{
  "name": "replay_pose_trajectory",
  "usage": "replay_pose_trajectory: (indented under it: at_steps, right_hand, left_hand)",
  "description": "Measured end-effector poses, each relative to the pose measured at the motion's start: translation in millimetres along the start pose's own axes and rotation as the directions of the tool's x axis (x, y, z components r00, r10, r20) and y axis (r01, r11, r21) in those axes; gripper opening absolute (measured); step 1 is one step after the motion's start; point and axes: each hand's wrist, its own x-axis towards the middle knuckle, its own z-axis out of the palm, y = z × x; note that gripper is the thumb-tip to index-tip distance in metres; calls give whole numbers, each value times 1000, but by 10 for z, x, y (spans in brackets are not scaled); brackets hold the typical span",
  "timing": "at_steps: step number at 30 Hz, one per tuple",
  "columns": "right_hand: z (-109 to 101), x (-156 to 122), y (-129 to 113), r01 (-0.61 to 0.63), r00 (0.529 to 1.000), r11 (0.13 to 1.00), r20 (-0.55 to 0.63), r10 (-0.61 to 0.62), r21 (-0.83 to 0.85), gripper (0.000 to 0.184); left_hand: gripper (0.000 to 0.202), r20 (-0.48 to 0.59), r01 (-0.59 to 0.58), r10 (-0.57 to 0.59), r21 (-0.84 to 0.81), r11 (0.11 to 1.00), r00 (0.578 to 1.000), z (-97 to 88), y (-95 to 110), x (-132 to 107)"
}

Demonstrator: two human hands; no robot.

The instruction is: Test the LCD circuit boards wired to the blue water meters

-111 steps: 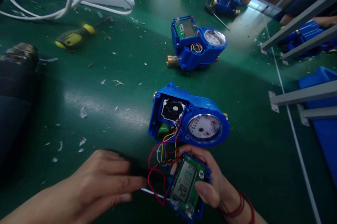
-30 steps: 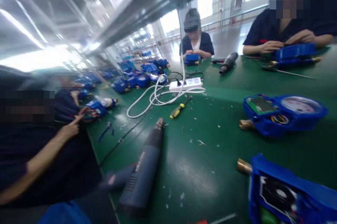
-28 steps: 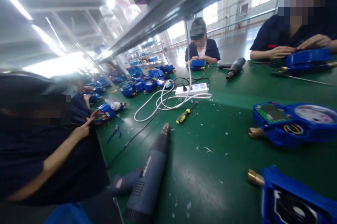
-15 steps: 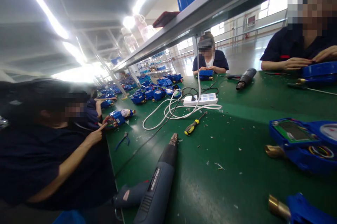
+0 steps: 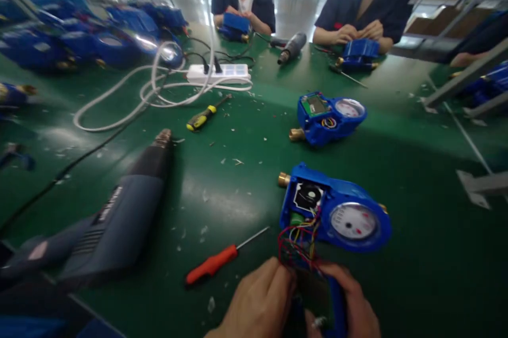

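Note:
In front of me on the bench lies a blue water meter (image 5: 349, 190) with its electronics compartment uncovered and a round dial showing. A bundle of red, yellow and black wires (image 5: 301, 240) runs from it down to my hands. My right hand (image 5: 355, 295) is wrapped round a blue plastic housing (image 5: 337, 301), which is dark inside and partly cut off by the lower edge. Against the left side of that housing, my left hand (image 5: 264, 295) is closed by the wire ends; its fingertips are hidden. An orange-handled screwdriver (image 5: 214, 264) rests left of the meter.
A second blue meter (image 5: 331, 116) with a circuit board stands farther back. At left lie a heat gun (image 5: 127, 206), a yellow-black screwdriver (image 5: 202, 117) and a white power strip (image 5: 218, 73) with cables. Two co-workers handle blue meters across the bench. Metal legs stand at right.
The view has swung right and down. Both my hands, the blue housing, the wires and the orange screwdriver have come into view; the co-worker at left is out of view.

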Motion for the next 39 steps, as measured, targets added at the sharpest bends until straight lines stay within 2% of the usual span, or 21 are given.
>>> replay_pose_trajectory:
  at_steps: [1, 3, 6, 12, 16, 18, 20, 22, 25, 28, 34, 39]
  right_hand:
    - [-12, -2, -4, 11, 1000, 998, 3, -10, -61, 39]
    - [-7, 41, -27, 60, 998, 996, 3, -60, -67, 39]
    - [-7, 137, -71, 129, 992, 991, -13, -129, -48, 40]
    - [-72, 243, -98, 205, 978, 978, -29, -206, -29, 31]
    - [-74, 233, -68, 287, 957, 956, -14, -288, -59, 33]
    - [-76, 198, -33, 326, 944, 942, -26, -329, -76, 35]
    - [-88, 154, 11, 369, 928, 926, -14, -371, -82, 37]
    - [-106, 115, 54, 405, 914, 912, 26, -404, -68, 38]
    - [-128, 83, 98, 430, 902, 901, 63, -427, -62, 36]
    - [-134, 84, 112, 452, 892, 886, 64, -448, -100, 33]
    - [-145, 122, 114, 489, 872, 860, 71, -484, -143, 34]
    - [-153, 145, 136, 510, 859, 847, 35, -511, -148, 36]
  left_hand:
    - [18, -14, -51, 52, 66, 996, 999, -25, 8, 21]
    - [16, -29, -119, 127, 183, 976, 992, -112, 9, 81]
    - [15, -34, -120, 129, 197, 973, 991, -206, 33, 148]
    - [14, -42, 32, -34, -58, 998, 999, -176, 117, 189]
    - [12, 19, 236, -236, -186, 954, 971, -174, 204, 249]
    - [13, 75, 372, -365, -256, 892, 928, -170, 248, 281]
    - [13, 159, 497, -474, -374, 783, 866, -153, 279, 311]
    - [10, 232, 563, -524, -494, 662, 820, -126, 297, 338]
    - [6, 291, 577, -534, -635, 513, 794, -97, 314, 384]
    - [11, 357, 595, -526, -696, 401, 772, -103, 336, 431]
    - [20, 431, 631, -533, -725, 277, 729, -179, 334, 512]
    - [13, 571, 711, -516, -695, 110, 639, -232, 264, 572]
